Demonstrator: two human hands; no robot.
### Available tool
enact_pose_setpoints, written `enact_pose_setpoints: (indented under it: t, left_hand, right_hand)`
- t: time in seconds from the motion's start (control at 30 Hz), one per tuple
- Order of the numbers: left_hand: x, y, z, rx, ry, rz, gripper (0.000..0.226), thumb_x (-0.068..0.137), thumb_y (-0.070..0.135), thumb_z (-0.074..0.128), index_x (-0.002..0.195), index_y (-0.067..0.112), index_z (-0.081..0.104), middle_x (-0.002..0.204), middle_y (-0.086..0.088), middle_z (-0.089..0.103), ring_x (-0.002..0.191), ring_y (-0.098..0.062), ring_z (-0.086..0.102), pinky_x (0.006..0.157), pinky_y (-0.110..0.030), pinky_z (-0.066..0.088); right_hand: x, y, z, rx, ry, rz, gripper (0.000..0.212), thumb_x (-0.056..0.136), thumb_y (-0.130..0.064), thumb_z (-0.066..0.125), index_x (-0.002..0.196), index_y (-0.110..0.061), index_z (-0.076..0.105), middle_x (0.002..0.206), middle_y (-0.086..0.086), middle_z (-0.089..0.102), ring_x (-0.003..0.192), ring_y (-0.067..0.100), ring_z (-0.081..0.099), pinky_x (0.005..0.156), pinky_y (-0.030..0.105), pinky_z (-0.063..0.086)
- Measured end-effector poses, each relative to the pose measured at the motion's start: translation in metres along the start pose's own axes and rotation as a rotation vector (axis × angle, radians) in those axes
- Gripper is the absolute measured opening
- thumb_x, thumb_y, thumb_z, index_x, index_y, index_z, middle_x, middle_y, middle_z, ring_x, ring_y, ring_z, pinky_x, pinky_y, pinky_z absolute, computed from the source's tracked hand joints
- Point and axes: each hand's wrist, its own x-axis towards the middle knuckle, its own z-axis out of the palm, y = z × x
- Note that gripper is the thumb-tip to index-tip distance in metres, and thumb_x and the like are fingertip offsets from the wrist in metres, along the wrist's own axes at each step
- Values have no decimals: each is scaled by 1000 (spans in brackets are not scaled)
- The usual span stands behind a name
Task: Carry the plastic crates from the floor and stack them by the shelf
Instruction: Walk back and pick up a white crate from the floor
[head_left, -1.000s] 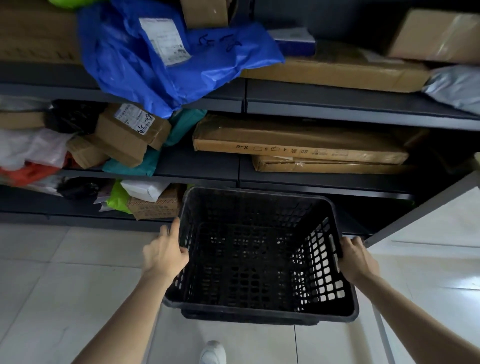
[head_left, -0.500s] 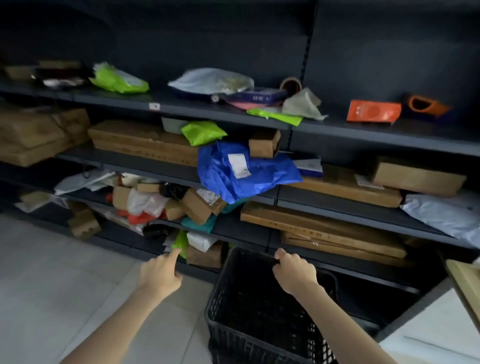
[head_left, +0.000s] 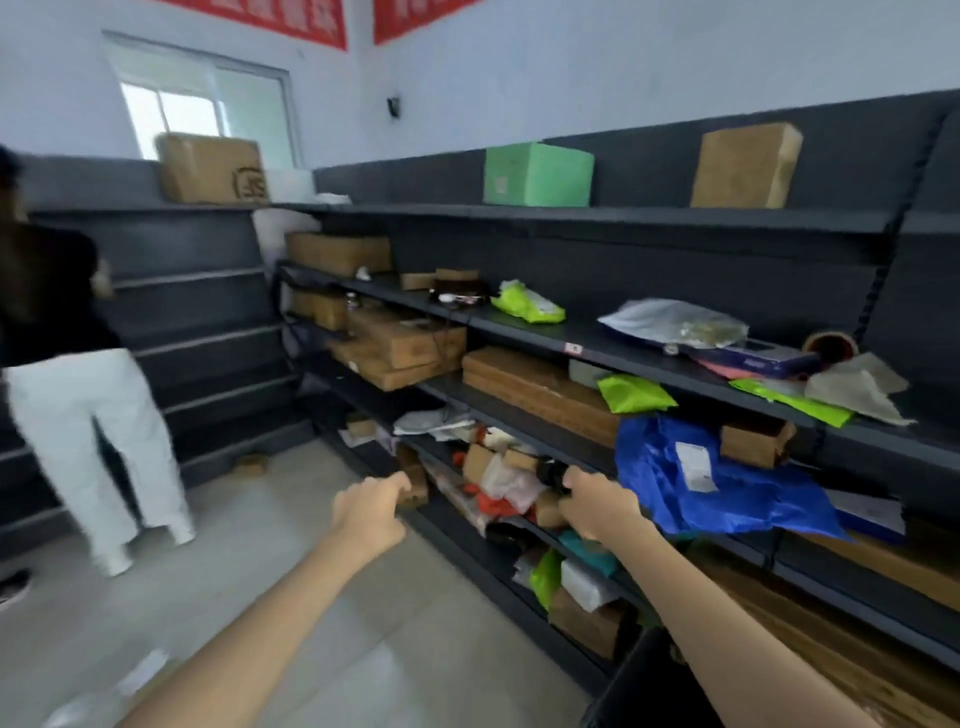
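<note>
Only a dark corner of the black plastic crate (head_left: 631, 693) shows at the bottom edge, on the floor against the dark metal shelf (head_left: 524, 328), partly under my right forearm. My left hand (head_left: 370, 512) hangs in the air over the tiled floor with its fingers loosely curled and nothing in it. My right hand (head_left: 597, 506) is raised in front of the lower shelf boards, its fingers curled too, also holding nothing. Both hands are well above the crate and apart from it.
The shelf carries cardboard boxes (head_left: 400, 348), a blue bag (head_left: 727, 493) and green parcels (head_left: 636, 392). A person in white trousers (head_left: 88, 436) stands at the left by another shelf unit. Tiled floor (head_left: 249, 561) lies between us.
Both hands have let go of the crate, which stays on the floor by the shelf. My view has swung up and to the left, bringing the aisle and the other person into sight.
</note>
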Motion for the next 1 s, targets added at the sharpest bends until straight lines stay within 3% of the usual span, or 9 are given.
enact_pose_setpoints:
  t: [0.17,0.33,0.5,0.67,0.9,1.0]
  left_hand:
    - [-36,-84,-52,6,97,-195,59,77,10,57,131,31,47,116,-1,65,111,-26,61,86,-34,48]
    - [-93,-165,-84,41,176,-411,49,79,13,55,126,28,49,117,-1,65,111,-27,61,81,-32,46]
    - [-188,-239,-74,108,154,-654,45,86,16,50,130,24,44,120,-9,62,112,-29,59,82,-35,46]
    - [-295,-318,-68,65,122,-924,41,95,30,49,135,26,43,130,-5,58,120,-27,55,95,-36,44]
    - [-375,-438,-85,125,75,-1147,43,92,32,54,134,26,45,128,-6,61,115,-28,59,90,-35,47]
    - [-383,-496,-96,107,83,-1193,44,92,33,57,134,27,45,128,-3,60,116,-26,59,89,-37,48]
  right_hand:
    - [10,-95,-12,142,107,-217,25,92,-25,42,113,-18,54,113,6,61,103,26,59,82,33,45]
    - [4,-196,7,137,17,-482,9,91,-28,45,95,-27,54,113,8,64,103,29,60,83,35,48]
    - [-30,-306,45,118,-92,-706,32,94,-26,43,124,-18,47,124,10,57,115,31,54,94,38,44]
    - [-86,-428,91,131,-230,-917,35,92,-25,42,125,-18,50,123,9,57,113,27,56,87,33,43]
    - [-151,-595,149,131,-282,-1196,27,91,-21,40,114,-15,53,112,6,63,103,26,60,73,30,40]
    - [-168,-663,163,176,-295,-1254,25,90,-26,42,110,-16,54,108,6,62,100,26,60,74,34,44]
